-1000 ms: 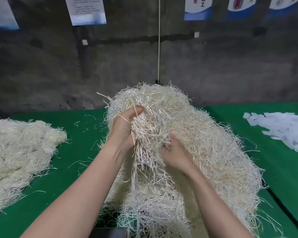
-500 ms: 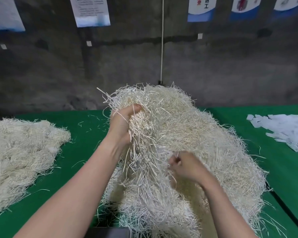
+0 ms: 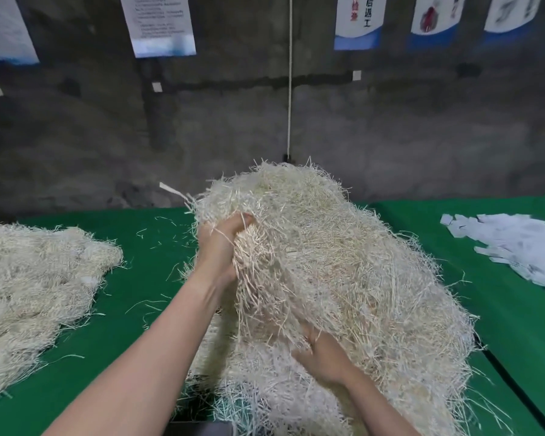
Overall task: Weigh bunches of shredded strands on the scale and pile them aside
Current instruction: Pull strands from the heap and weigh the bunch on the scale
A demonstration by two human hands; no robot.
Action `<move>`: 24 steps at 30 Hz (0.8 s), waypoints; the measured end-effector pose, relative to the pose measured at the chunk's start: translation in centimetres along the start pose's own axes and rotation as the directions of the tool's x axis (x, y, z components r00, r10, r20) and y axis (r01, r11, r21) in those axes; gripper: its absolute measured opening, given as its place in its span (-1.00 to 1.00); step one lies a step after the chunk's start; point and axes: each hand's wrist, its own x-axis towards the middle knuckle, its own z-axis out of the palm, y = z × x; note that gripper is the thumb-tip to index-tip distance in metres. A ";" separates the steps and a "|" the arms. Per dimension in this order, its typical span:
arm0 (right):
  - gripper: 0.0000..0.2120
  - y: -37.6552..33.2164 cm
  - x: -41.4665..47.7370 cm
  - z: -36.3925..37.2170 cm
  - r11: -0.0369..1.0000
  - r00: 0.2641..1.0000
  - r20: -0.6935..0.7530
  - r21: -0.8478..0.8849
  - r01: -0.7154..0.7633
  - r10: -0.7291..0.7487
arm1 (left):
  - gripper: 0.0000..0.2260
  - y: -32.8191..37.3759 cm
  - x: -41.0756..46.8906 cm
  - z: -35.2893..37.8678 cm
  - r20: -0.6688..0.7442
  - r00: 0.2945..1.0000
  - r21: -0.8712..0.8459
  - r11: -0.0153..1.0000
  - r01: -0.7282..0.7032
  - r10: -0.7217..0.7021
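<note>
Straw-pale heap (image 3: 359, 247): left hand (image 3: 221, 247) clutches a bunch (image 3: 261, 287) at ten o'clock, right hand (image 3: 323, 354) grips it at six; I'd tease it free slowly.

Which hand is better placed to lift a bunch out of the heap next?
Left: the left hand grips a bunch high on the heap; the right hand is lower, half buried.
</note>
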 end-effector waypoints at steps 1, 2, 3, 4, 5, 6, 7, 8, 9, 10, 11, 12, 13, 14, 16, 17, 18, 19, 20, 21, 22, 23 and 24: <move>-0.39 -0.5 -0.4 -1.0 0.997 1.000 0.001 0.075 0.030 -0.030 | -0.15 0.4 0.1 0.0 -0.005 1.000 0.022 1.000 -0.007 0.007; -0.44 -1.4 -0.8 -2.5 0.988 0.998 -0.018 0.144 0.054 -0.052 | -0.08 0.8 0.4 0.0 -0.005 1.000 0.033 0.999 -0.011 0.011; -0.51 -2.6 -1.2 -4.4 0.984 0.995 -0.064 0.161 0.081 -0.071 | -0.06 0.9 0.6 0.0 -0.003 1.000 0.044 0.999 -0.009 0.009; -0.59 -4.2 -1.8 -6.5 0.986 0.986 -0.144 0.131 0.102 -0.083 | -0.05 1.0 0.6 0.0 -0.013 1.000 0.062 0.998 -0.007 0.008; -0.59 -5.6 -2.2 -8.4 0.991 0.965 -0.245 0.065 0.113 -0.094 | -0.05 1.1 0.5 0.0 -0.022 1.000 0.084 0.996 -0.004 0.006; -0.45 -7.0 -2.4 -10.1 0.992 0.932 -0.339 -0.024 0.125 -0.126 | -0.08 1.1 0.3 0.1 -0.018 1.000 0.100 0.995 0.001 0.001; -0.20 -8.4 -2.4 -11.4 0.987 0.902 -0.400 -0.069 0.148 -0.163 | -0.15 1.2 0.2 0.2 -0.005 1.000 0.101 0.995 0.004 -0.004; 0.04 -9.8 -2.2 -12.1 0.978 0.891 -0.408 -0.025 0.206 -0.198 | -0.30 1.3 0.0 0.3 0.027 1.000 0.082 0.997 0.007 -0.009; 0.21 -11.2 -1.9 -12.5 0.954 0.900 -0.367 0.087 0.285 -0.236 | -0.52 1.4 -0.1 0.5 0.073 0.997 0.057 0.998 0.017 -0.021; 0.32 -12.3 -1.3 -12.1 0.918 0.918 -0.295 0.211 0.335 -0.267 | -0.72 1.6 0.0 0.8 0.127 0.991 0.034 0.999 0.036 -0.040; 0.35 -13.2 -0.6 -11.5 0.895 0.940 -0.210 0.304 0.326 -0.271 | -0.87 1.8 -0.1 1.1 0.185 0.981 0.007 0.999 0.054 -0.054; 0.29 -13.6 0.5 -10.2 0.883 0.957 -0.122 0.370 0.289 -0.263 | -0.96 2.1 -0.1 1.4 0.238 0.969 -0.028 0.997 0.071 -0.062; 0.11 -13.5 1.4 -8.7 0.861 0.963 -0.041 0.437 0.259 -0.268 | -0.98 2.4 0.0 1.5 0.272 0.960 -0.058 0.995 0.079 -0.060; -0.17 -12.8 2.4 -6.8 0.834 0.964 0.009 0.503 0.225 -0.266 | -0.96 2.8 0.1 1.6 0.278 0.959 -0.077 0.993 0.084 -0.060; -0.65 -10.3 4.1 -2.7 0.837 0.985 0.045 0.535 0.118 -0.168 | -0.94 3.6 0.3 1.3 0.267 0.963 -0.121 0.989 0.083 -0.048; -0.75 -8.6 4.5 -1.2 0.861 0.995 0.051 0.506 0.044 -0.081 | -0.93 3.9 0.6 0.8 0.261 0.965 -0.140 0.988 0.067 -0.028; -0.75 -6.7 4.6 0.0 0.881 0.999 0.050 0.473 -0.030 0.007 | -0.91 4.1 0.7 0.4 0.254 0.967 -0.146 0.988 0.053 -0.015; -0.69 -4.9 4.5 0.8 0.894 0.996 0.039 0.437 -0.094 0.086 | -0.89 3.9 0.8 -0.1 0.242 0.970 -0.137 0.989 0.047 -0.013; -0.68 -3.2 4.4 1.2 0.934 0.988 0.005 0.326 -0.146 0.152 | -0.88 3.6 1.0 -0.4 0.229 0.973 -0.131 0.990 0.054 -0.022; -0.70 -1.6 4.2 1.3 0.971 0.983 -0.037 0.166 -0.172 0.180 | -0.89 3.0 1.1 -0.7 0.214 0.976 -0.119 0.991 0.063 -0.037; -0.72 -0.3 3.9 1.5 0.983 0.981 -0.070 0.036 -0.181 0.183 | -0.92 2.3 1.2 -0.9 0.205 0.977 -0.106 0.991 0.077 -0.054; -0.71 0.8 3.6 1.5 0.985 0.981 -0.090 -0.019 -0.172 0.169 | -0.95 1.6 1.2 -1.0 0.204 0.976 -0.091 0.992 0.089 -0.069; -0.67 1.6 3.3 1.5 0.986 0.984 -0.090 -0.038 -0.161 0.157 | -0.93 1.0 1.1 -0.9 0.199 0.976 -0.078 0.991 0.106 -0.089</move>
